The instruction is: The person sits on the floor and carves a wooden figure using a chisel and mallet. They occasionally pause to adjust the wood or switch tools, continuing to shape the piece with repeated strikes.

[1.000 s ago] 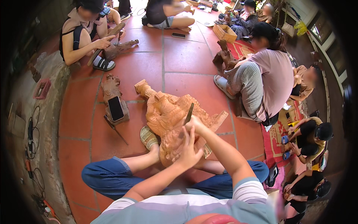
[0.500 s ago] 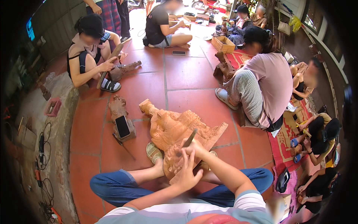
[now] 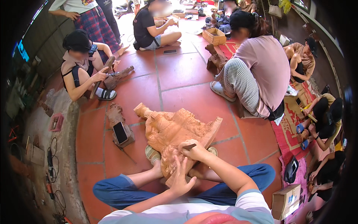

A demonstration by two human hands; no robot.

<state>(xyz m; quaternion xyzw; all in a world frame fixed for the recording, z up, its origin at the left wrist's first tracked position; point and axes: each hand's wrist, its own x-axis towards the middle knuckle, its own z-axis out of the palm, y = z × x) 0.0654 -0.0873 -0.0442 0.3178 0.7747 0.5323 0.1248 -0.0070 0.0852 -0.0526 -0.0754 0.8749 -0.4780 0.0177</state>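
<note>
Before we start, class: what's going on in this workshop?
A person sitting on the tiled floor is working on a large carved wooden figure lying between their legs. The right hand holds a small carving tool against the wood, while the left hand braces the near end. A phone rests on a smaller carving alongside. Other people sit around, one holding a mallet over another carving.
</note>
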